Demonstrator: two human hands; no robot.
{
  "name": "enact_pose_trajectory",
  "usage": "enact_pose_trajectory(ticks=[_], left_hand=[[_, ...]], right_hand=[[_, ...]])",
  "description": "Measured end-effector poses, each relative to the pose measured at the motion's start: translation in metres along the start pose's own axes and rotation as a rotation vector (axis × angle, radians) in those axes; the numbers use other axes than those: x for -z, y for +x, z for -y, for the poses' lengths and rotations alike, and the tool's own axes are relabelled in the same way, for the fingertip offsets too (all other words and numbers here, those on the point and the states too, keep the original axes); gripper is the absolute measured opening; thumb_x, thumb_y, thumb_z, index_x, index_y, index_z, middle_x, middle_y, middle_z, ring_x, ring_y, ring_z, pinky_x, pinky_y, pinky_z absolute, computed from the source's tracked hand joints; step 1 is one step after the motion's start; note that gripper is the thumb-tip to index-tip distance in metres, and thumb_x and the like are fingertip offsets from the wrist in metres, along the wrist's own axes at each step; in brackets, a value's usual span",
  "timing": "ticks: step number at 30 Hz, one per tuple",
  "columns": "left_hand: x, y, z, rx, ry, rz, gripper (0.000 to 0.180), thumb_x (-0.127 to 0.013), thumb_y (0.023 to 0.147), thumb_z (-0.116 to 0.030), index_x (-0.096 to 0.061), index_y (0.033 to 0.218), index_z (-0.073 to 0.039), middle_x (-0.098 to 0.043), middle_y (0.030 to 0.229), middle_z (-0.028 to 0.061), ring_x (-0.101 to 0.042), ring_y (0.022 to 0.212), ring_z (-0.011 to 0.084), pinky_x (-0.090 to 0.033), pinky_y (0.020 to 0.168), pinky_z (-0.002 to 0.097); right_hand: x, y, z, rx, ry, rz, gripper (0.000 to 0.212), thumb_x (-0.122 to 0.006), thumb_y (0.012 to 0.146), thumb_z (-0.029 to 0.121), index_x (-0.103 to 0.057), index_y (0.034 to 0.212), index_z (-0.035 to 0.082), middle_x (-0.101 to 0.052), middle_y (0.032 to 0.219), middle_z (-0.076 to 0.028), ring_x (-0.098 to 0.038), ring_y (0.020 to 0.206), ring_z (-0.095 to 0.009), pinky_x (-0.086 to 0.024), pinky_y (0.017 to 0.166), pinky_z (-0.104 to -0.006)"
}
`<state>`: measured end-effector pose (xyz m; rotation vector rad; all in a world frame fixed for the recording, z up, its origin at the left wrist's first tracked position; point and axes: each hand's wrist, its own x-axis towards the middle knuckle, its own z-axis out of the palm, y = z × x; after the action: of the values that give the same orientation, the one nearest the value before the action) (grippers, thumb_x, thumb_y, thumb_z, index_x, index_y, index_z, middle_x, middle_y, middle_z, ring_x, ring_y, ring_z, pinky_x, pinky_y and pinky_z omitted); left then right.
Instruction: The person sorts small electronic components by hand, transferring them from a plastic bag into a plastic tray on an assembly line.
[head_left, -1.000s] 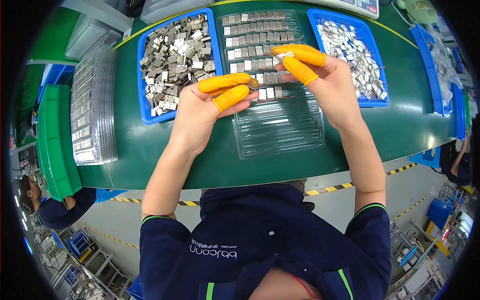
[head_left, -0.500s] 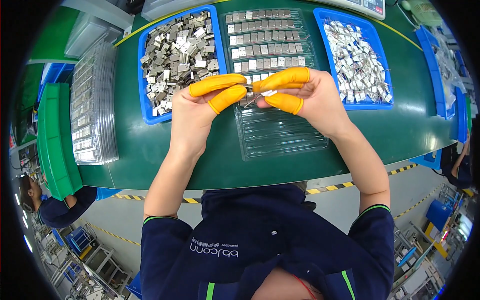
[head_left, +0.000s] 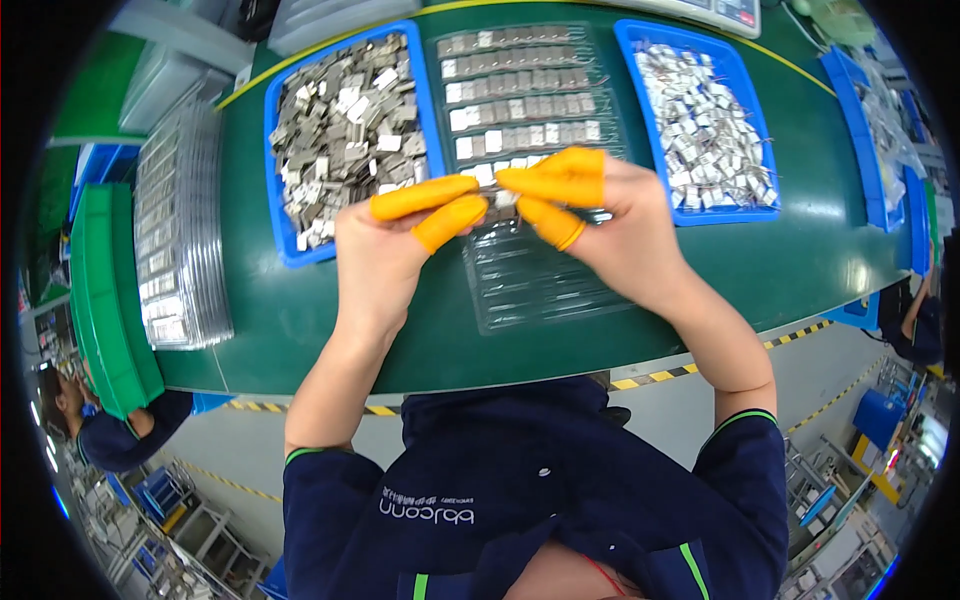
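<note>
My left hand [head_left: 385, 245] and my right hand [head_left: 630, 220], with yellow finger cots on thumbs and forefingers, meet over the clear blister tray [head_left: 545, 290]. Between their fingertips is a small silvery metal shell [head_left: 490, 192]; the fingers cover much of it. My left thumb and forefinger pinch its left side. On the other side my right forefinger and thumb close in on it, and the small white wired part seen there before is mostly hidden. Beyond my hands, rows of metal-shelled pieces [head_left: 520, 108] with thin wires lie in the tray's slots.
A blue bin [head_left: 432, 110] of loose metal shells stands at left, another blue bin [head_left: 768, 150] of white wired parts at right. Stacked clear trays [head_left: 190, 230] and a green bin [head_left: 110, 290] line the left edge. A white device [head_left: 715, 12] is at the back.
The white wired part in my right fingers has come up to the metal shell and is now mostly hidden. My fingertips are closer together. The whole view has shifted slightly.
</note>
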<state>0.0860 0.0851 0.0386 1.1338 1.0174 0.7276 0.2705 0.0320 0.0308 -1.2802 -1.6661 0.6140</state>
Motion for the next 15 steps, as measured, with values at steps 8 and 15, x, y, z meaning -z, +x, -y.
enact_pose_trajectory(ticks=[8,15], left_hand=[[0.000,0.000,0.000,-0.164,0.179,0.079,0.018,-0.066,0.071,0.002,-0.064,0.088,0.006,-0.065,0.086,0.0098,-0.062,0.076,0.0147,-0.050,0.072,0.0249],[0.001,0.002,0.011,0.055,-0.330,0.356,0.019,-0.064,0.074,0.000,-0.061,0.090,0.009,-0.064,0.081,0.0139,-0.063,0.070,0.0178,-0.051,0.065,0.0257]], right_hand=[[0.007,0.001,0.016,-0.265,0.264,-0.002,0.026,-0.066,0.068,-0.003,-0.064,0.094,0.001,-0.062,0.086,-0.008,-0.061,0.076,-0.016,-0.049,0.070,-0.0253],[0.015,-0.005,0.010,-0.628,0.780,0.214,0.020,-0.066,0.071,-0.003,-0.064,0.091,-0.004,-0.061,0.092,-0.008,-0.059,0.084,-0.014,-0.048,0.075,-0.0242]])
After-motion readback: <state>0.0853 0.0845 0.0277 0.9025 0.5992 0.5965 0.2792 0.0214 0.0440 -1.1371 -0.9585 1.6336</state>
